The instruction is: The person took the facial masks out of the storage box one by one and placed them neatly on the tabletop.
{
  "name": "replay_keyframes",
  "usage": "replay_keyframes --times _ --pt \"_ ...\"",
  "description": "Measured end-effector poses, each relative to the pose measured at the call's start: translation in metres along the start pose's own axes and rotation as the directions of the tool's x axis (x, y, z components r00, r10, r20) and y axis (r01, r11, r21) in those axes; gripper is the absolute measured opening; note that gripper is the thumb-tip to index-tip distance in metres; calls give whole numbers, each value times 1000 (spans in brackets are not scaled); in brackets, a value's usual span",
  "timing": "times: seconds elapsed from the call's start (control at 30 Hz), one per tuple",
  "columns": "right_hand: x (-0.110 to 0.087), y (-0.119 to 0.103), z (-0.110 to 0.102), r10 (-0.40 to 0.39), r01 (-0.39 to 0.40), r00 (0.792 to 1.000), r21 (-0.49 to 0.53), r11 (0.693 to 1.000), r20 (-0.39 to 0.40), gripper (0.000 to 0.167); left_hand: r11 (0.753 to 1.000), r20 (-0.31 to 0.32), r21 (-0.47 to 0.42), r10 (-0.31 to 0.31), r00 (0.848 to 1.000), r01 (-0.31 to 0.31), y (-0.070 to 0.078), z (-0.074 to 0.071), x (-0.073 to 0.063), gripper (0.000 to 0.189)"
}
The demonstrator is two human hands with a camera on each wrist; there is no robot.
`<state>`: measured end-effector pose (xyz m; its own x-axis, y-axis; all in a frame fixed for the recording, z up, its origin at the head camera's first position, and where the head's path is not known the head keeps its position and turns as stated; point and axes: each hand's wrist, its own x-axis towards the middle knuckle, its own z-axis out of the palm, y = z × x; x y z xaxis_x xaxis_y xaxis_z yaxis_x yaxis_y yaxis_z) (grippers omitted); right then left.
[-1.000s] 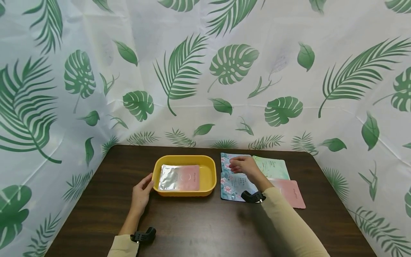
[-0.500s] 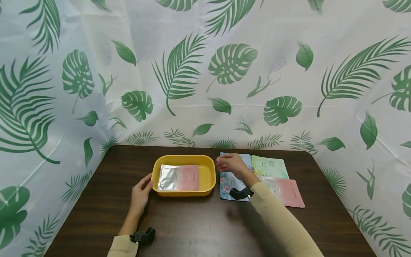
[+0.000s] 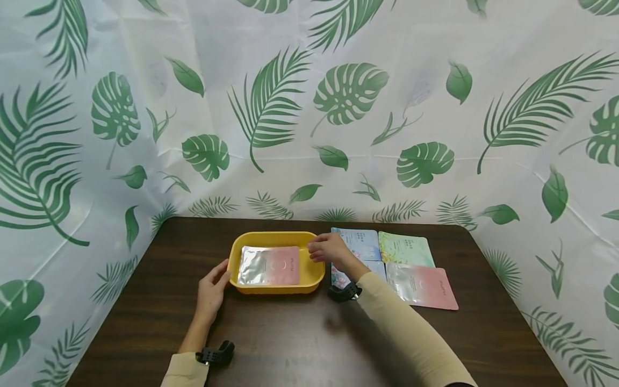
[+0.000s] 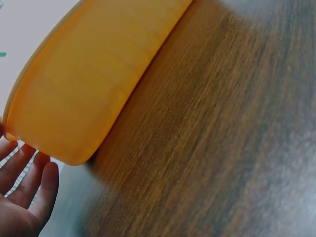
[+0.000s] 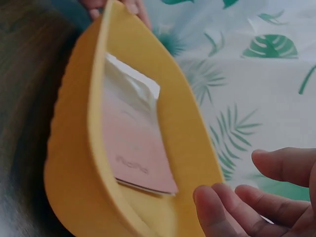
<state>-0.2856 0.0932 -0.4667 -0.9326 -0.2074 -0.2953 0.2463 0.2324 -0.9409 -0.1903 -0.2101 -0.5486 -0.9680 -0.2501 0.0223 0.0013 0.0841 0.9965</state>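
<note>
In the head view my left hand (image 3: 211, 290) touches the left end of a yellow plastic tub (image 3: 278, 289), its fingertips right at the rim. The left wrist view shows the fingers of that hand (image 4: 29, 185) lightly bent against the tub's end. Inside the tub lies a flat pink-and-silver foil pouch (image 3: 269, 265), its printed end toward the right. My right hand (image 3: 333, 250) is over the tub's right rim, fingers loosely bent. Seen from the right wrist, this hand (image 5: 261, 195) holds nothing, with thumb and fingers apart.
Right of the tub, several flat pouches lie together on the dark wooden table (image 3: 271, 338): a blue floral one (image 3: 360, 243), another blue one partly hidden by my right arm (image 3: 376, 267), a green one (image 3: 407, 250) and a pink-and-silver one (image 3: 425, 285). A leaf-printed curtain (image 3: 290, 123) hangs behind.
My right hand has moved left from above the blue pouches to the tub's right rim, uncovering more of the pouches. My left hand, the tub and the pouches have stayed in place.
</note>
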Motion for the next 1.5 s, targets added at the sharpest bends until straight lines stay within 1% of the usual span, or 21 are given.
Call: replay_keyframes --times 0.13,0.27,0.37,0.47,0.57,0.7,0.83,0.93,1.03,1.07,1.17,1.33,1.43,1.5 --pt "4 1 10 15 -15 1000 -36 999 -8 25 1000 -2 3 5 1000 -5 1 0 1 40" --pt "7 -1 16 10 -11 1000 -102 995 -16 25 1000 -2 7 11 1000 -11 0 1 1 40" --pt "9 -1 21 -3 2 1000 -153 988 -9 26 1000 -3 9 11 1000 -11 -1 0 1 40" --pt "10 0 27 6 -5 1000 -176 984 5 26 1000 -7 7 10 1000 -10 -2 0 0 40" --pt "9 1 34 22 -17 1000 -198 980 22 24 1000 -7 5 9 1000 -9 -2 -1 0 40" --pt "9 2 42 35 -28 999 -246 969 25 15 1000 -8 8 10 1000 -10 -1 -1 0 40" --pt "11 3 49 41 -38 999 -329 944 0 13 1000 -8 10 7 1000 -7 -1 0 0 40" --pt "11 5 53 34 -36 999 -437 899 -13 13 1000 -4 9 4 1000 -4 -1 0 0 40" --pt "10 7 57 41 -40 999 -514 857 -10 12 1000 -1 11 2 1000 -2 -1 -1 0 40" --pt "10 7 57 44 -42 999 -528 848 -8 12 1000 -1 9 1 1000 -1 -1 0 0 40" --pt "9 8 59 56 -53 998 -542 839 -11 13 1000 -1 7 1 1000 -1 -1 0 0 40" --pt "9 8 62 33 -49 999 -557 829 -38 11 1000 0 8 5 1000 -5 -1 0 0 40" --pt "9 8 63 16 -43 998 -549 835 -55 10 1000 0 12 10 1000 -10 -1 0 0 40" --pt "8 8 63 13 -46 998 -531 846 -65 12 1000 -1 9 15 1000 -15 -1 0 -1 40"
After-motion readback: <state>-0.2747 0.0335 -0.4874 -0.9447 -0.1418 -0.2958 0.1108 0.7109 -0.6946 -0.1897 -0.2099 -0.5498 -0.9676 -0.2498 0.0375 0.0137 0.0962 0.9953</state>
